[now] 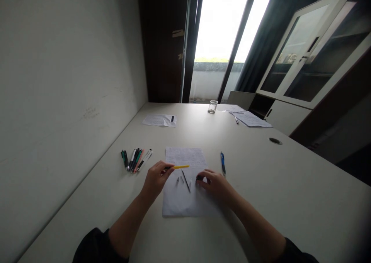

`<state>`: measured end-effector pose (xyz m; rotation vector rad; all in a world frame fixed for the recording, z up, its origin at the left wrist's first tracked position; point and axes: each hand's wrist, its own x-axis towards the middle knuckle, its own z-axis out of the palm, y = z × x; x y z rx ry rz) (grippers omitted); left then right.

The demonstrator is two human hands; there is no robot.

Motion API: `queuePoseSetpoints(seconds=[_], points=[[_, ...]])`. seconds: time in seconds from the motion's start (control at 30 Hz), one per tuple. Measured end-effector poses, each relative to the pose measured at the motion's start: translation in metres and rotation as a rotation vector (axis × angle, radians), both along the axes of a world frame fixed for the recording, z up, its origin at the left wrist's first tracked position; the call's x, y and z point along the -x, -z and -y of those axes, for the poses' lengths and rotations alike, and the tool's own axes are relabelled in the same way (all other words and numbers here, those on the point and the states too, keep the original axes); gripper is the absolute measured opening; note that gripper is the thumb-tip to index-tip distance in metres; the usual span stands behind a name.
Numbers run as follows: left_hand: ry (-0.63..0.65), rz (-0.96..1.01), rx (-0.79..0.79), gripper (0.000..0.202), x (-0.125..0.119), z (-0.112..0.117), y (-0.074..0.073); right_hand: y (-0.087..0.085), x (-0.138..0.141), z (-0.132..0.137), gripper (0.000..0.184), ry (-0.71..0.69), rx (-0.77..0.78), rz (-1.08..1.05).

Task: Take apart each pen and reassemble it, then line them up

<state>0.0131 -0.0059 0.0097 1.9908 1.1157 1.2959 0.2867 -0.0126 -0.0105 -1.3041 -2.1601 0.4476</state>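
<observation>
My left hand is closed on a yellow pen barrel with a dark end, held level above a sheet of paper. Between the pinched fingers of my right hand is a small black piece, close to the paper; its exact kind is unclear. A thin dark pen refill lies slanted on the sheet between my hands. Beside it are a small pen tip and a small spring-like part, too small to make out fully.
A blue pen lies right of the paper. Several pens are bunched at the left, near the wall. Farther back are a folded paper, a drinking glass, stacked papers and a cable hole.
</observation>
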Motion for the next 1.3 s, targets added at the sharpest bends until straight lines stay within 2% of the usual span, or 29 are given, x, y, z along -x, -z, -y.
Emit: queuePoseSetpoints(seconds=[0.2, 0.37, 0.47, 0.53, 0.63, 0.8, 0.9, 1.03, 1.17, 1.23, 1.3], points=[[0.010, 0.002, -0.001, 0.020, -0.001, 0.001, -0.003, 0.002, -0.003, -0.002, 0.012, -0.021, -0.002, 0.025], [0.007, 0.013, 0.024, 0.018, -0.001, 0.000, -0.002, -0.011, -0.007, 0.003, 0.033, 0.042, 0.028, -0.058], [0.048, 0.017, 0.038, 0.016, -0.002, 0.001, -0.001, -0.020, -0.004, 0.007, 0.031, 0.083, 0.011, -0.193], [0.089, 0.005, 0.034, 0.015, -0.004, 0.003, -0.001, -0.023, 0.001, 0.010, 0.033, 0.051, 0.014, -0.260], [0.126, -0.022, 0.013, 0.014, -0.007, 0.006, 0.000, -0.023, 0.011, 0.014, 0.035, -0.020, 0.051, -0.296], [0.151, -0.058, 0.010, 0.016, -0.011, 0.008, 0.002, -0.022, 0.025, 0.018, 0.025, -0.046, 0.126, -0.372], [0.141, -0.069, 0.012, 0.016, -0.010, 0.007, 0.004, -0.023, 0.022, 0.018, 0.026, 0.016, 0.179, -0.482], [0.063, -0.046, 0.018, 0.015, -0.003, 0.002, 0.005, -0.026, 0.000, 0.016, 0.031, 0.137, 0.205, -0.609], [0.002, -0.014, 0.023, 0.018, 0.004, -0.004, 0.007, -0.027, -0.029, 0.020, 0.034, 0.296, 0.057, -0.625], [-0.023, -0.044, 0.018, 0.021, 0.005, -0.007, 0.008, -0.025, -0.039, 0.026, 0.029, 0.357, -0.059, -0.514], [-0.042, -0.108, 0.006, 0.021, 0.006, -0.009, 0.010, -0.021, -0.045, 0.033, 0.021, 0.335, -0.196, -0.350]])
